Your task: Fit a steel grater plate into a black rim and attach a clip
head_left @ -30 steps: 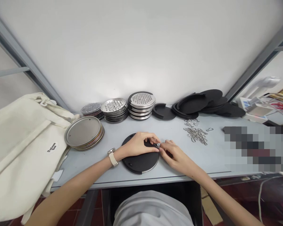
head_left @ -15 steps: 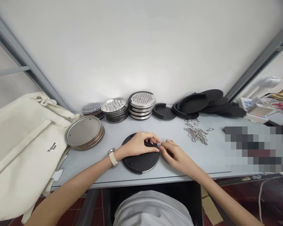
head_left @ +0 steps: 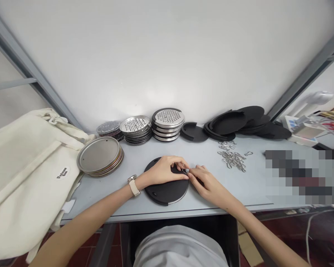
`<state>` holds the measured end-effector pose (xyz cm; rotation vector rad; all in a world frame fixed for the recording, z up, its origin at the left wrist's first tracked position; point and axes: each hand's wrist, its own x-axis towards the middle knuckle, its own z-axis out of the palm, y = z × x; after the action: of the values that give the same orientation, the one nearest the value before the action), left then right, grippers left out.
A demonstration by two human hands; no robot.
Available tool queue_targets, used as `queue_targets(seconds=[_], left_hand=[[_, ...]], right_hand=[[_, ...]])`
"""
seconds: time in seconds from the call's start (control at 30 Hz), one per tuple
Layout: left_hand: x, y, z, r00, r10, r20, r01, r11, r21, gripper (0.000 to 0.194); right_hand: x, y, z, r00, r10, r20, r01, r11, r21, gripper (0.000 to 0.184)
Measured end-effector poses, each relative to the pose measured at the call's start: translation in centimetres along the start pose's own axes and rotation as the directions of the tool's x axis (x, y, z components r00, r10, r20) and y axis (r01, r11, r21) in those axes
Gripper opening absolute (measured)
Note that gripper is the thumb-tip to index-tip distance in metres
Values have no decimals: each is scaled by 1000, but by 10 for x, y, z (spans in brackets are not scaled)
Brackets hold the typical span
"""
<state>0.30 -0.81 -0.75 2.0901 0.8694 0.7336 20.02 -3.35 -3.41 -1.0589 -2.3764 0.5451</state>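
A black round disc (head_left: 167, 193) lies flat on the table near its front edge, with a strip of silvery metal showing along its lower right rim. My left hand (head_left: 165, 170) rests across the disc, its fingers bent and thumb at the right rim, gripping it there. At that same rim is a small metal snap hook (head_left: 184, 171), mostly covered by fingertips. My right hand (head_left: 207, 183) is closed, with thumb and forefinger pinching the snap hook. Whether the hook passes through the disc is hidden. Several loose snap hooks (head_left: 233, 159) lie in a pile to the right.
Along the wall stand stacks of perforated metal grater discs (head_left: 168, 118), a stack of plain metal discs (head_left: 98, 155) and black round covers (head_left: 228, 122). A cream bag (head_left: 30, 178) sits at the left. A power strip (head_left: 300, 129) and a blurred-out patch are at the right.
My right fingertips have shifted very slightly at the disc's right rim, and the snap hook there shows a little more clearly. The disc and my left hand stay in place.
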Motion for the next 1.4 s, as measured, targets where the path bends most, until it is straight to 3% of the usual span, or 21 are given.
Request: queue_targets(seconds=[0.43,0.63,1.4], left_hand=[[1,2,0,1000,-12,7,12,1000,8,22],[1,2,0,1000,-17,6,17,1000,4,22],[0,4,0,999,45,-15,-44,995,85,17]], right_hand=[[-1,1,0,999,30,-27,-30,1000,0,29],[-2,1,1,995,77,-63,-76,997,7,21],[-1,-1,-1,1000,18,-13,-19,1000,-25,27]])
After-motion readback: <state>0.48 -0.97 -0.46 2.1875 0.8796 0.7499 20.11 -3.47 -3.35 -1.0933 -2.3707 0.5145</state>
